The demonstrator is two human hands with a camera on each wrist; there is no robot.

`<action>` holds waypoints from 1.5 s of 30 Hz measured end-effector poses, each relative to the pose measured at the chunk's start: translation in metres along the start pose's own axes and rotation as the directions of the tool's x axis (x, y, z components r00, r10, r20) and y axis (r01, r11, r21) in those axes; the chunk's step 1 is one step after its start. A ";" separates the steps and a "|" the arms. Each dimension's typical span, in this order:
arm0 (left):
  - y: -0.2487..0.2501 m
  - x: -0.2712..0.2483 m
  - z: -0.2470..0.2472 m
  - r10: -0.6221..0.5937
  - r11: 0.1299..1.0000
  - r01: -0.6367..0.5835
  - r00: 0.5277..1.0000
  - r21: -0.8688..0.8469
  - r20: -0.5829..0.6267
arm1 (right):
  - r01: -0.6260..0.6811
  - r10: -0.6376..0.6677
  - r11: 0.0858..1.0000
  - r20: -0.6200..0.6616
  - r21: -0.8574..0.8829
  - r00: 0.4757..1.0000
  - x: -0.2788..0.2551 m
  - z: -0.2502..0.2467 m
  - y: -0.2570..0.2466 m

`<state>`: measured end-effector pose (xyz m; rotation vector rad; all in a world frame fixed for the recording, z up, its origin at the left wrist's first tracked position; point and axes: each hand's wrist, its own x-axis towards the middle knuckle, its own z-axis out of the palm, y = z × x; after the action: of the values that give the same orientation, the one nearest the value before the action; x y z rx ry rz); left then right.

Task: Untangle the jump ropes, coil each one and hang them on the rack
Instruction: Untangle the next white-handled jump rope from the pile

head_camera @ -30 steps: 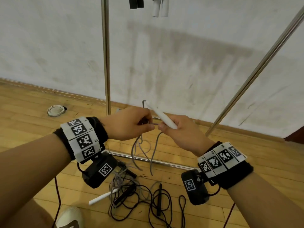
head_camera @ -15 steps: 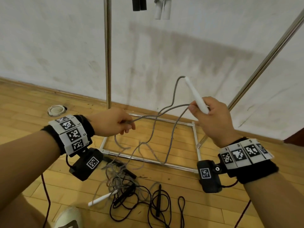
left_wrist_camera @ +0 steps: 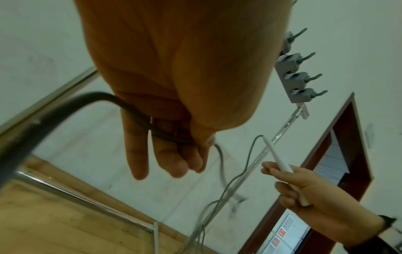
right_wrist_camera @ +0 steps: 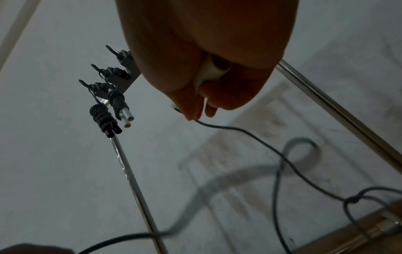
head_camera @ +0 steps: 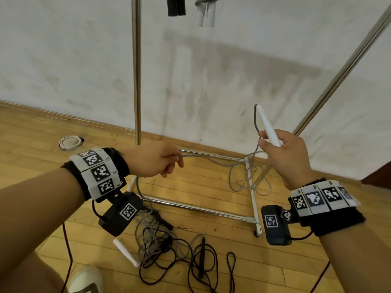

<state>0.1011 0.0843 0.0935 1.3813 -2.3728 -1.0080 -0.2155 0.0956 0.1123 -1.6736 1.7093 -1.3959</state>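
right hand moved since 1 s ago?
Yes. The right hand, gripping the white jump-rope handle, went rightward, now near the slanted steel rack pole.

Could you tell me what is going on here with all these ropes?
A person is sorting jump ropes. The right hand grips a white handle, and the left hand holds its grey cord. More ropes lie in a tangled pile on the floor. Two coiled ropes already hang on the rack.

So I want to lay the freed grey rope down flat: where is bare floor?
Bare boards lie inside the rack base, between its rails, and left of the upright pole near the white ring. Crowded: the rope tangle below the left hand.
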 end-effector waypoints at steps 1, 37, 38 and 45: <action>0.004 0.001 0.002 0.016 1.000 -0.016 1.000 0.002 -0.004 | -0.001 0.001 0.999 0.019 0.034 1.000 -0.003 0.003 -0.002; -0.037 0.001 0.007 -0.135 0.987 0.141 0.988 0.079 -0.079 | 0.005 -0.005 1.000 -0.011 0.007 1.000 -0.003 0.006 -0.016; -0.032 0.002 0.008 -0.103 0.988 0.113 0.990 0.102 -0.097 | -0.002 0.002 1.000 0.016 -0.008 1.000 -0.005 0.009 -0.015; 0.023 0.010 0.009 0.177 0.984 -0.166 0.945 0.062 -0.275 | -0.004 -0.010 0.999 0.415 0.034 0.910 -0.041 0.051 -0.028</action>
<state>0.0757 0.0868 0.1005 1.2122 -2.2618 -0.6752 -0.1503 0.1190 0.0976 -1.7972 1.4309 -0.9689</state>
